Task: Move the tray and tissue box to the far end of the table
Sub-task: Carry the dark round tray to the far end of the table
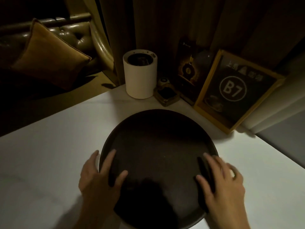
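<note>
Resting on one round dark tray (156,139), two spread hands, left hand (99,177), right hand (222,182), neither gripping

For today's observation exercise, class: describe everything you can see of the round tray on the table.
The tray is round, dark brown and matte, with a low raised rim and nothing on it. It lies flat on the pale table, its near edge running out of view. The left hand and right hand rest on its near sides, fingers spread over the rim onto its surface. Its far edge lies close to a framed B7 sign.
</note>
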